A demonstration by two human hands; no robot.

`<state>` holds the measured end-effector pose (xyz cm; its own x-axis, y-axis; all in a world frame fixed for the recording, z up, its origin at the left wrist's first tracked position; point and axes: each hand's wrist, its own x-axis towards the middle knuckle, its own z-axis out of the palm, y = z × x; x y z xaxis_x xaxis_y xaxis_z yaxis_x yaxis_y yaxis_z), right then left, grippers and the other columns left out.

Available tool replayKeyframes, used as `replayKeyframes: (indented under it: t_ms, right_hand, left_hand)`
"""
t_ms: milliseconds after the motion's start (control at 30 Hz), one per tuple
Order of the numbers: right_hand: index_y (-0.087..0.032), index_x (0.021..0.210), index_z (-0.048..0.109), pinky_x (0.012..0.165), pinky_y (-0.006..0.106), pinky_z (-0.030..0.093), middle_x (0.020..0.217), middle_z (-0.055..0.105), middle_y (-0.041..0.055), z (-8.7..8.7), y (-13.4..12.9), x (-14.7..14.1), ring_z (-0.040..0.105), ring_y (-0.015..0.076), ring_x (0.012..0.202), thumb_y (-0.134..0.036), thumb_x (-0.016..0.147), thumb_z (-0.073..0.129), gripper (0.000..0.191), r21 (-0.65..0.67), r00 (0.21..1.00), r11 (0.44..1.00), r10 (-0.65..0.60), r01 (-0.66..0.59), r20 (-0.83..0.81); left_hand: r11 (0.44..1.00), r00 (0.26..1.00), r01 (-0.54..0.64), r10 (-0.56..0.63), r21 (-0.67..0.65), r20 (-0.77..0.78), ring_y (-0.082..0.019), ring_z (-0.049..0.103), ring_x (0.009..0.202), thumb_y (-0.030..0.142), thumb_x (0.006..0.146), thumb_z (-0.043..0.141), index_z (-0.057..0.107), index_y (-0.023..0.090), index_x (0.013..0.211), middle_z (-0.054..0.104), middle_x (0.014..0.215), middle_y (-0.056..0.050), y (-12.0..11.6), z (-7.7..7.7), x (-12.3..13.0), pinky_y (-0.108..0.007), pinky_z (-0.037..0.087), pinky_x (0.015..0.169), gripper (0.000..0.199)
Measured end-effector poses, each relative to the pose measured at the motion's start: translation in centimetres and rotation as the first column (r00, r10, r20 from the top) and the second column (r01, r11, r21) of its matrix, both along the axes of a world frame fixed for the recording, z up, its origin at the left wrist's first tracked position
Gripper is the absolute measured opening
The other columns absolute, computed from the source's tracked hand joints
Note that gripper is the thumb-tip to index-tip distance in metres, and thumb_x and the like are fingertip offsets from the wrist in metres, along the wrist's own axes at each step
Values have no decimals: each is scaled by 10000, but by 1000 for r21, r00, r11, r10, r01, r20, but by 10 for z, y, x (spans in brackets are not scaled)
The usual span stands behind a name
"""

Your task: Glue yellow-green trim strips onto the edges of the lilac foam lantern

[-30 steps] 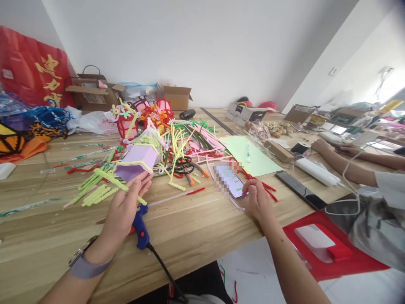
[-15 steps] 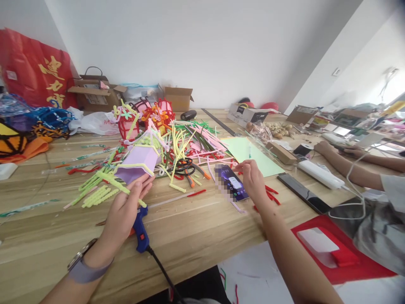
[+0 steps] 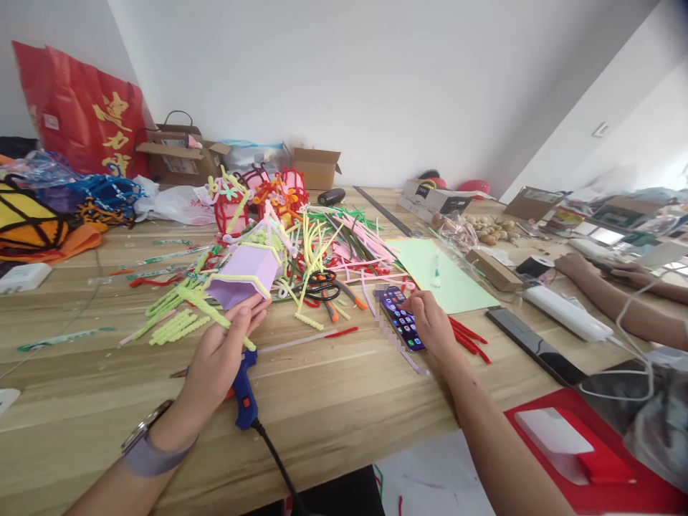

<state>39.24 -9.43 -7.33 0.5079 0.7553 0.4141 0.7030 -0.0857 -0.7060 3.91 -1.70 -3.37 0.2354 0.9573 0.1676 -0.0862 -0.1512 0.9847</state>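
My left hand (image 3: pixel 223 347) is closed on a yellow-green braided pipe-cleaner strip (image 3: pixel 212 315), pinched under the thumb. Its fingertips reach under the near edge of a lilac lantern-like piece (image 3: pixel 244 271) trimmed with yellow pipe cleaner. Just below that hand lies a blue glue gun (image 3: pixel 245 394) with a black cord. My right hand (image 3: pixel 431 324) is over a phone (image 3: pixel 403 319) lying flat, its fingers curled and a fingertip at the screen, which displays app icons. Several short yellow-green braided strips (image 3: pixel 175 327) lie left of my left hand.
Behind the lilac piece spreads a heap of pipe cleaners (image 3: pixel 355 240) with black-handled scissors (image 3: pixel 322 287). Pale green card (image 3: pixel 446 276) and red pipe cleaners (image 3: pixel 473 340) lie near the phone. A co-worker's hands (image 3: pixel 577 265) are at the right, beyond a white power strip (image 3: pixel 564 312).
The camera view has swung slightly left. My right hand has moved over the phone's screen, which now displays app icons instead of a small white box. My left hand keeps its hold.
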Motion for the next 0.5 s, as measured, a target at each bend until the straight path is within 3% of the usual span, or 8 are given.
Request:
replayKeyframes:
  t_ms: [133, 233, 333, 500]
  right_hand:
    - [-254, 879, 499, 724, 423, 522, 812, 709, 80, 0, -1, 2, 706, 281, 767, -647, 890, 374, 413, 33, 998, 999, 15, -13, -66]
    - [-252, 922, 472, 706, 414, 541, 778, 688, 57, 1, -2, 4, 714, 254, 699, -640, 931, 242, 451, 96, 990, 995, 39, -26, -134]
    - [-250, 975, 400, 795, 407, 538, 918, 662, 71, 2, 1, 8, 726, 222, 788, -607, 959, 123, 453, 185, 986, 983, 12, 19, -167]
    - [-234, 984, 420, 851, 418, 516, 995, 653, 102, 2, 14, 14, 716, 246, 899, -706, 893, 290, 499, 128, 989, 992, 31, -12, -143]
  left_hand:
    - [1000, 1000, -6, 6, 1, -8, -296, 531, 1283, 518, 903, 471, 590, 98, 1266, 583, 1364, -165, 1, -2, 1, -427, 437, 1094, 567]
    - [1000, 1000, -3, 3, -12, -12, -293, 529, 1285, 522, 903, 473, 593, 98, 1257, 587, 1359, -167, 0, -3, 1, -426, 431, 1099, 566]
    - [1000, 1000, 5, -5, -26, -9, -287, 529, 1286, 522, 904, 481, 585, 100, 1263, 584, 1362, -167, -1, -3, 1, -418, 421, 1106, 565]
    - [1000, 1000, 6, -6, -9, -11, -288, 521, 1293, 513, 907, 475, 586, 109, 1266, 577, 1372, -160, 0, -5, 0, -410, 438, 1092, 552]
